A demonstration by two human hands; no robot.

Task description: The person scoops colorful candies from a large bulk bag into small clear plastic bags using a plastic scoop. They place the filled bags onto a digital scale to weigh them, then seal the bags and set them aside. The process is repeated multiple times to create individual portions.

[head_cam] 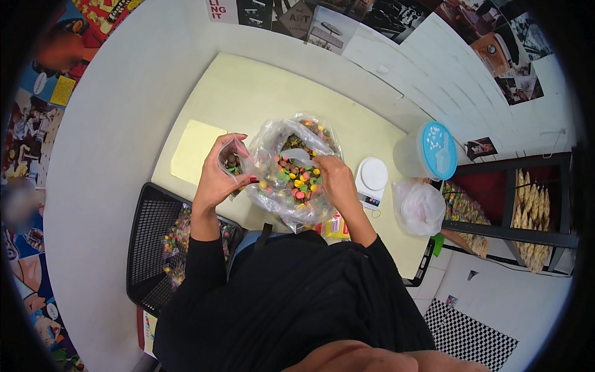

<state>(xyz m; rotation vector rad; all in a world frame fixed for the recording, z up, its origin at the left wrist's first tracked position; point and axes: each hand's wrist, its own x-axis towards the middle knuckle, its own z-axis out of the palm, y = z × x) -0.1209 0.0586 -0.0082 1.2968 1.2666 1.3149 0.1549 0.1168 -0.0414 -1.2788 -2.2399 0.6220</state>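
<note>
My left hand holds a small clear plastic pouch with its mouth spread; some brown and green round candies lie inside. Directly right of it, a large clear plastic bag stands open on the pale yellow table, full of coloured button-like candies in pink, yellow, green and brown. My right hand grips a translucent white plastic scoop at the bag's opening, over the candies. The scoop's handle end is hidden by my fingers.
Right of the bag are a white digital kitchen scale, a plastic tub with a blue lid and a knotted plastic bag. A black basket with filled packets stands at lower left. A yellow sheet lies behind my left hand.
</note>
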